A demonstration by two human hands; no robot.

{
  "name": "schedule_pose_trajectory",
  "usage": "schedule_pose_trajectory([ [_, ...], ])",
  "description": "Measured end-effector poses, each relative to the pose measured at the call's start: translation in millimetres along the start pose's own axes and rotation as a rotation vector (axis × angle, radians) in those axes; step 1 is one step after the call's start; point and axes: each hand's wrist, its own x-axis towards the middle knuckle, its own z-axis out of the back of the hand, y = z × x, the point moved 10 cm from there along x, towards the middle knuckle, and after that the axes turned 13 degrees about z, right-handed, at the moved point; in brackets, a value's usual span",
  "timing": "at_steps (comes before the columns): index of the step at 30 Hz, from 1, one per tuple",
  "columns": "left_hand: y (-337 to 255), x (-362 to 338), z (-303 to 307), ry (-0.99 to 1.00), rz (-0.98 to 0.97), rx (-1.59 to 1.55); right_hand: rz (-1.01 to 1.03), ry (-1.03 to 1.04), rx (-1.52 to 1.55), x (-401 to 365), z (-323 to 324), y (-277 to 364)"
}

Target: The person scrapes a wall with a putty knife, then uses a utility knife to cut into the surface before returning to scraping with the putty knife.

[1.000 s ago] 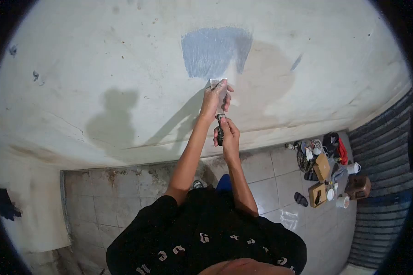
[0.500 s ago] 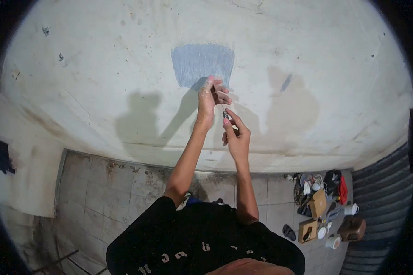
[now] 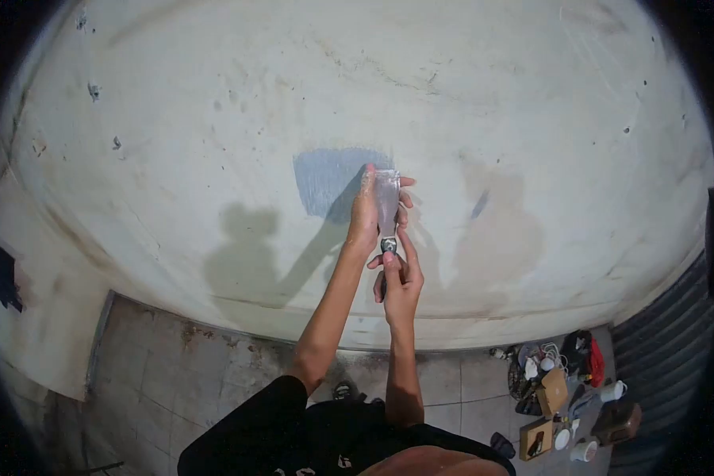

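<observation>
Fingers [image 3: 368, 186] of your left hand [image 3: 363, 224] close about the blade of the putty knife [image 3: 387, 202]. One lies along its left edge, and the other tips show past its right edge. The knife's long axis runs near upright, blade uppermost. Its top edge sits at the right border of the grey patch [image 3: 325, 178] on the wall [image 3: 214, 119], and the patch spreads away to the blade's left. Whether the blade touches the wall, I cannot tell. Just below, your right hand [image 3: 401, 279] is clenched round the handle, forefinger laid up along it. Your left hand is nearer the patch. Low to the right, clutter [image 3: 559, 389] lies on the tiled floor [image 3: 214, 373].
</observation>
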Motion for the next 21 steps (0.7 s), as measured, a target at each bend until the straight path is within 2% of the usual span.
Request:
schedule_pose_trajectory([
  [4, -3, 1, 2, -0.036, -0.048, 0.154, 0.023, -0.01, -0.079, 1, 1, -4],
  [7, 2, 2, 5, -0.021, -0.017, 0.05, -0.003, -0.011, -0.102, 3, 4, -6],
  [10, -15, -2, 3, -0.033, -0.073, 0.041, -0.044, -0.021, -0.085, 6, -7, 2],
  [17, -17, 1, 8, -0.068, -0.043, 0.046, -0.038, -0.07, -0.136, 4, -10, -1],
  [21, -18, -3, 7, -0.117, -0.024, 0.077, -0.134, -0.08, -0.094, 4, -18, 8],
])
